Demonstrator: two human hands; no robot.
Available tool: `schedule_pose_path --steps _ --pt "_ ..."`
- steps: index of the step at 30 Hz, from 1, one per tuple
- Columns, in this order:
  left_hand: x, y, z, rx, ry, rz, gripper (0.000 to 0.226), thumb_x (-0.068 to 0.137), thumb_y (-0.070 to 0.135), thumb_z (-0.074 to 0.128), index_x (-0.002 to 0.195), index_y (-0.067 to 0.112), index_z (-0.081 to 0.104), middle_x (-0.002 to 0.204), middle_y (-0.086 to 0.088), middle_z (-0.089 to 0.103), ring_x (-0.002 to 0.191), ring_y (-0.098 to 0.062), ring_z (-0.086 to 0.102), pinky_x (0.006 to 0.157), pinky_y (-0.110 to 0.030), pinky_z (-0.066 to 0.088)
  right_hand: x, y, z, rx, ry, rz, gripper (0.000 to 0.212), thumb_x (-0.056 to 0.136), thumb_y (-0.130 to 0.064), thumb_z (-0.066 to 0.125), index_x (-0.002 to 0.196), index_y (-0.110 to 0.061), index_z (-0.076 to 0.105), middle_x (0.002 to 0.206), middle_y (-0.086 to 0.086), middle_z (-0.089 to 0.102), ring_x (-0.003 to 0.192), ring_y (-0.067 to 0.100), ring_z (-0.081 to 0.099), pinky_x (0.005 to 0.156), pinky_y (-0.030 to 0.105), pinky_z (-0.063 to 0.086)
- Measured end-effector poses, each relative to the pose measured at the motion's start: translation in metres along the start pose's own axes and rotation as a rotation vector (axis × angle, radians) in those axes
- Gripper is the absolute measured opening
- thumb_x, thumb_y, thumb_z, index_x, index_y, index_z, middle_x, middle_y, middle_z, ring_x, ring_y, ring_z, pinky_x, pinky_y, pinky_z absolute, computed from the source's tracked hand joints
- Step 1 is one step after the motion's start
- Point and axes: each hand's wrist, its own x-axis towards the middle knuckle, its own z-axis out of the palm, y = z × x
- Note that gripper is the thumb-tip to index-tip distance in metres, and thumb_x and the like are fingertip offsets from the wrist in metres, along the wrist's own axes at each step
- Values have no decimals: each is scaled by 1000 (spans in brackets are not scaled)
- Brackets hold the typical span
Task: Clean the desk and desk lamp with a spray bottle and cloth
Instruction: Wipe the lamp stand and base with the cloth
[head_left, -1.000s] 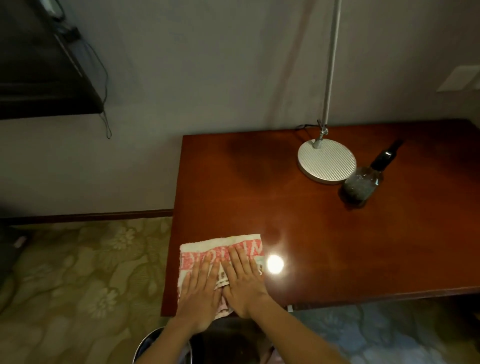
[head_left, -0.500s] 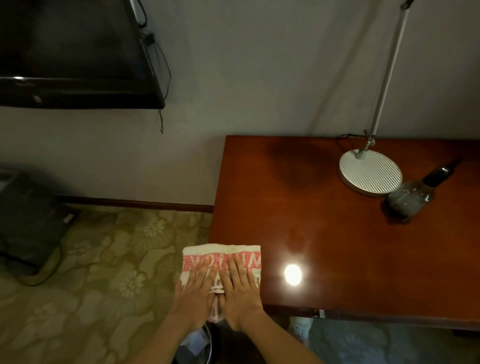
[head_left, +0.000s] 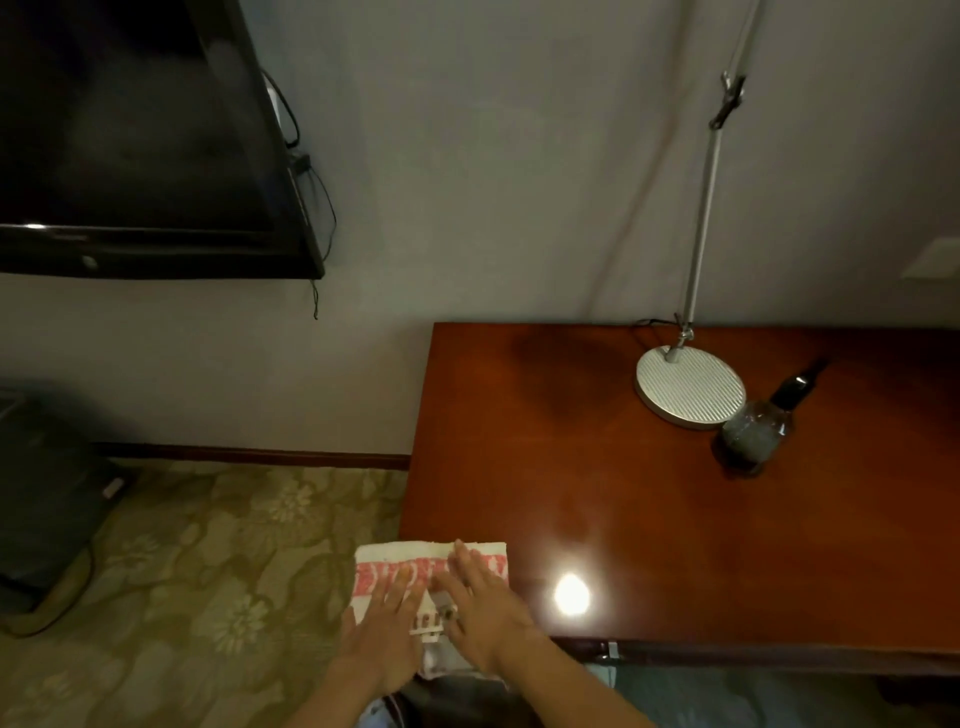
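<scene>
A white cloth with red lettering (head_left: 415, 561) lies over the near left corner of the reddish wooden desk (head_left: 649, 519), part of it hanging past the left edge. My left hand (head_left: 384, 623) and my right hand (head_left: 480, 608) press flat on it side by side, fingers straight. The desk lamp (head_left: 690, 387) stands at the back of the desk on a round ribbed silver base, its thin pole rising out of view. The spray bottle (head_left: 761, 428), clear with a dark nozzle, stands just right of the base.
A dark wall-mounted screen (head_left: 135, 140) with hanging cables fills the upper left. A dark bag (head_left: 47, 493) sits on the floral carpet (head_left: 197, 597) at left. A bright light reflection (head_left: 571, 595) shines on the desk beside my right hand. A wall plate (head_left: 932, 257) is at right.
The view swung left and up, showing more wall and screen. Both hands have slid the cloth toward the desk's left edge, where it now overhangs.
</scene>
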Motion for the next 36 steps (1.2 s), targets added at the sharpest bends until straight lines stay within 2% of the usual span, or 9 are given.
schedule_pose_path --steps 3,7,13,18,21,24,26,32,36 --pt "-7 19 -26 9 23 14 69 98 41 31 152 25 -8 158 2 -22 146 -23 -19 117 -55 -4 -19 15 -36 82 61 91 60 101 -40 30 153 -26 3 159 4 -18 147 24 -13 119 44 7" --pt "-14 65 -74 -57 154 69 60 101 37 30 153 21 7 161 2 -10 148 -21 -9 118 -51 10 -41 48 -82 78 91 206 62 100 -36 36 153 -23 8 161 4 -9 149 24 -3 118 42 16" --pt "-14 143 -158 -17 349 202 50 101 35 30 149 22 24 160 0 12 148 -21 4 118 -50 12 -85 115 -164 58 205 457 58 100 -35 37 151 -13 18 160 9 9 146 27 18 115 40 24" --pt "-1 213 -230 12 466 272 48 101 33 31 147 20 31 159 -1 18 147 -24 12 116 -52 15 -104 184 -229 83 349 558 51 98 -33 40 141 -7 31 150 13 28 129 34 43 103 44 39" --pt "20 256 -269 24 514 287 47 100 34 32 145 20 34 158 -2 19 146 -25 17 114 -53 19 -103 227 -265 94 394 580 51 98 -32 40 141 -7 31 151 11 28 127 34 45 99 45 43" --pt "46 299 -308 28 520 297 46 100 34 33 142 19 38 156 -3 24 143 -25 24 112 -53 24 -98 269 -301 98 425 585 44 98 -33 39 135 -8 37 143 10 36 123 32 48 96 45 45" --pt "64 328 -332 36 522 305 44 100 34 33 139 16 42 150 -6 33 137 -27 33 109 -52 27 -93 297 -321 90 424 589 42 98 -33 40 132 -8 39 138 11 39 121 32 49 95 45 46" --pt "119 406 -396 25 540 280 40 99 35 35 125 8 49 133 -14 49 122 -33 49 98 -45 40 -73 376 -374 95 433 559 49 98 -31 42 141 -8 32 148 13 31 130 33 42 102 45 41" --pt "162 441 -423 -46 572 193 44 99 38 35 115 5 59 123 -17 60 112 -35 57 92 -40 46 -45 413 -398 106 388 547 46 98 -32 42 136 -6 38 142 15 40 126 34 47 99 42 42"
